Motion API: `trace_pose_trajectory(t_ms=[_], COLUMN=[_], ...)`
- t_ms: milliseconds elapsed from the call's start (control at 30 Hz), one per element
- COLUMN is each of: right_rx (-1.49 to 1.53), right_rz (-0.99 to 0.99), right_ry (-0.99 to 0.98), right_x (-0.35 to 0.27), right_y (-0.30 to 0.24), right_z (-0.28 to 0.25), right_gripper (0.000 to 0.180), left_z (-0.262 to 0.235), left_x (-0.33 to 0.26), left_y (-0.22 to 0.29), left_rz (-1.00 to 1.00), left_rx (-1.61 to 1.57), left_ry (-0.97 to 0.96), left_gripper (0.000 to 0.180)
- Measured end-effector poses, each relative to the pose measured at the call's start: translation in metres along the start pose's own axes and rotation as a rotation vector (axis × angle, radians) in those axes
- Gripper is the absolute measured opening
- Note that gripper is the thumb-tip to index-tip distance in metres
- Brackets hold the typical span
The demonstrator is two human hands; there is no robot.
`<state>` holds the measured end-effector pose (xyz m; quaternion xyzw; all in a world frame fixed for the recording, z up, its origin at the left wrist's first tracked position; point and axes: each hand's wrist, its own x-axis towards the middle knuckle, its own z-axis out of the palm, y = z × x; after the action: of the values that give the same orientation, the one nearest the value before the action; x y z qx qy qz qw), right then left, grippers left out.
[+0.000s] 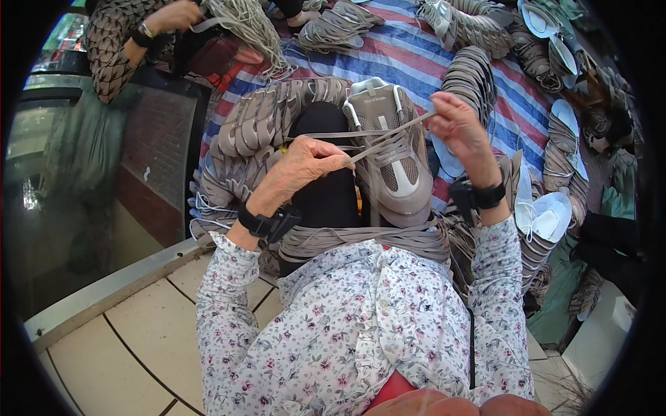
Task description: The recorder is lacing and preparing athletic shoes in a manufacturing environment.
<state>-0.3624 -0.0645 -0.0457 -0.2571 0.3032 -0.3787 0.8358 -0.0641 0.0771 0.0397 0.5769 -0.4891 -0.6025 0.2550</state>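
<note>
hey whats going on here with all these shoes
A person in a floral shirt is lacing a grey shoe upper that rests on their lap. The left hand pinches one end of the flat grey lace near the eyelets, while the right hand pulls the other end taut up and to the right. Stacks of matching grey uppers lie around on a striped tarp. At upper left, another person's hand holds a bundle of laces.
</note>
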Motion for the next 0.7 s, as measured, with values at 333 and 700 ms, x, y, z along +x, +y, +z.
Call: trace_pose_trajectory(t_ms=[333,700], right_rx=[-0.149,-1.319], right_rz=[-0.497,-0.676], right_ry=[0.402,-0.153], right_x=[-0.019,-0.025], right_y=[-0.185,-0.014], right_z=[-0.193,0.032], right_gripper=[0.033,0.025], left_z=[0.001,0.030], left_x=[0.020,0.034], left_y=[0.007,0.008], left_rz=[0.434,0.569], left_rx=[0.500,0.668], left_ry=[0.300,0.437], left_gripper=[0.010,0.019])
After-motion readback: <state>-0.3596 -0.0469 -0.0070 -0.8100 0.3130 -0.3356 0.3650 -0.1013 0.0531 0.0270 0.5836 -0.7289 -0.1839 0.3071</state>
